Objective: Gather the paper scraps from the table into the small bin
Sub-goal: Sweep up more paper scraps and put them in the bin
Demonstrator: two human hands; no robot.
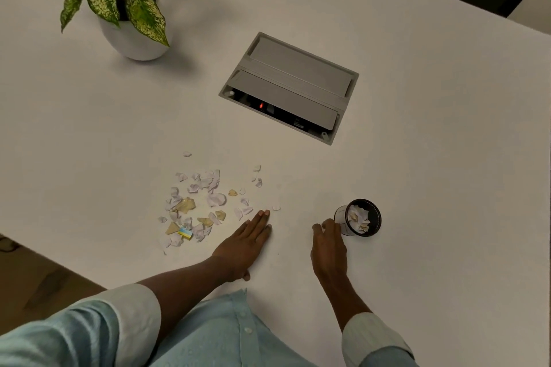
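Note:
Several torn paper scraps, white, tan and one yellow-blue piece, lie scattered on the white table near its front edge. My left hand rests flat on the table just right of the pile, fingers straight and together, tips close to the nearest scraps. A small black round bin with a white side stands to the right and holds some crumpled white scraps. My right hand touches the bin's left side with curled fingers; whether it grips the bin is unclear.
A potted plant with speckled green leaves in a white pot stands at the back left. A grey cable box with a partly raised lid is set into the table's middle. The table's left edge runs diagonally near the scraps.

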